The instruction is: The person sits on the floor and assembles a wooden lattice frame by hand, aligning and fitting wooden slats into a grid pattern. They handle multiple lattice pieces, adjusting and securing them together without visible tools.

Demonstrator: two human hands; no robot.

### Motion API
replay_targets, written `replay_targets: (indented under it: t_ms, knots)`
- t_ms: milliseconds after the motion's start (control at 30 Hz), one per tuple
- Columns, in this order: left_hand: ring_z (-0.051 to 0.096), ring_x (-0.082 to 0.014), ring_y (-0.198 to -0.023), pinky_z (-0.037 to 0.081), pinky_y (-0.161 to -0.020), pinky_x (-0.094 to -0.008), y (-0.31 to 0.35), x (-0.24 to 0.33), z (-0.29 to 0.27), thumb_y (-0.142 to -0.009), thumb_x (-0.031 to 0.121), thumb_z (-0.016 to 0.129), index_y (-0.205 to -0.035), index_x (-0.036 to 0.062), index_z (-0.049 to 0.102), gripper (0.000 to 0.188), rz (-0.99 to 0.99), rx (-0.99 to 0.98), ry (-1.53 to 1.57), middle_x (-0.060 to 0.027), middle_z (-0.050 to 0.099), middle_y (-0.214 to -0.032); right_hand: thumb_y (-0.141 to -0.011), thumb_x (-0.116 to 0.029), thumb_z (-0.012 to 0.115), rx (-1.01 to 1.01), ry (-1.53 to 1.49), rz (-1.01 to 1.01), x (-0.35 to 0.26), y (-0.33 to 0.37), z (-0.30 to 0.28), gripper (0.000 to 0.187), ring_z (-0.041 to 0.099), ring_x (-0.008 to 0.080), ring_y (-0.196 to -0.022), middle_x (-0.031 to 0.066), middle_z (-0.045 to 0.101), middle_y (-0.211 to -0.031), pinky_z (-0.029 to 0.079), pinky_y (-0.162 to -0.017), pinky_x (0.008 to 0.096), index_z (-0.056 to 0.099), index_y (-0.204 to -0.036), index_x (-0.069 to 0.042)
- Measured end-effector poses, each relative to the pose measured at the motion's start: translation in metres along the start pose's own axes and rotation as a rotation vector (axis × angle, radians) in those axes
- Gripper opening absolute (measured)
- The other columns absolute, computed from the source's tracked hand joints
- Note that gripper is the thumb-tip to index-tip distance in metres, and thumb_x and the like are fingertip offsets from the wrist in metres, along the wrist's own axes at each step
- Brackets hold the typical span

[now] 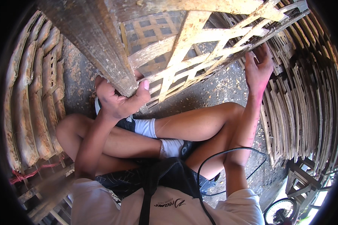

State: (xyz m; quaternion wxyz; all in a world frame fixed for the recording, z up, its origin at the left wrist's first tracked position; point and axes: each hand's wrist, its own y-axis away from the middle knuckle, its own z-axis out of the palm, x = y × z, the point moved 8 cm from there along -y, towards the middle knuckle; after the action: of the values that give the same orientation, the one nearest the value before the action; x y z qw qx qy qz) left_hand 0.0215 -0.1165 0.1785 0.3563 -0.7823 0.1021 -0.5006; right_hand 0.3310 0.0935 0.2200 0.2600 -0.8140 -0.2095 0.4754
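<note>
A wooden lattice frame of crossed pale slats (187, 33) stands tilted in front of me, its upper part cut off by the view's top edge. At its left side runs a thick, weathered wooden post (101, 43). My left hand (120, 99) wraps round the post's lower end, thumb on the near side; some of its fingers are hidden behind the wood. Farther right, my right hand (259, 71) holds the frame's dark right-hand rail (276, 32) with bent fingers, partly in shadow.
I sit cross-legged on a grey floor (79, 71) strewn with wood chips. Stacked curved slatted wooden pieces (35, 90) rise on the left, and a tall stack of thin slats (293, 108) on the right. A black cable (229, 150) loops by my right arm; a wheel (279, 210) shows lower right.
</note>
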Motion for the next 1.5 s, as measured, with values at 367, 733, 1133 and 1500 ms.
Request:
replay_targets:
  t_ms: [367, 733, 1133, 1500]
  knots:
    - [0.071, -0.0182, -0.062, 0.054, -0.062, -0.0303, 0.001, -0.009, -0.005, -0.075, 0.007, 0.082, -0.082, 0.0016, 0.074, 0.012, -0.087, 0.07, -0.034, -0.0076, 0.073, -0.072, -0.087, -0.011, 0.081, 0.14, 0.109, -0.368, -0.026, 0.007, -0.006, 0.059, 0.073, 0.0259, -0.107, 0.0196, 0.07, -0.126, 0.063, -0.085, 0.0357, 0.058, -0.141, -0.001]
    - [0.07, -0.0144, -0.064, 0.054, -0.059, -0.0295, -0.011, 0.007, -0.005, -0.088, -0.004, 0.07, -0.087, -0.0058, 0.067, 0.003, 0.085, 0.002, -0.061, -0.009, 0.07, -0.073, -0.088, -0.01, 0.08, 0.271, 0.499, -0.593, -0.023, 0.013, 0.016, 0.023, 0.075, 0.0226, -0.102, 0.0123, 0.068, -0.128, 0.064, -0.069, 0.0309, 0.08, -0.109, -0.018]
    - [0.071, -0.015, -0.063, 0.055, -0.06, -0.0294, -0.011, -0.013, -0.012, -0.091, 0.001, 0.072, -0.09, -0.0051, 0.066, 0.008, -0.078, 0.032, -0.01, -0.0091, 0.07, -0.074, -0.106, -0.018, 0.06, 0.41, -0.1, -0.032, 0.06, -0.003, -0.032, 0.023, 0.069, 0.0168, -0.082, 0.0132, 0.075, -0.094, 0.056, -0.077, 0.0319, 0.065, -0.098, 0.003]
    - [0.066, -0.0127, -0.062, 0.051, -0.059, -0.0279, -0.013, -0.01, -0.009, -0.095, 0.003, 0.07, -0.088, -0.0032, 0.066, 0.01, -0.03, 0.072, -0.036, -0.0078, 0.069, -0.075, -0.092, -0.012, 0.076, -0.159, -0.32, 0.161, 0.058, -0.003, 0.007, 0.048, 0.066, 0.0187, -0.115, 0.014, 0.068, -0.126, 0.054, -0.098, 0.0341, 0.059, -0.135, 0.0]
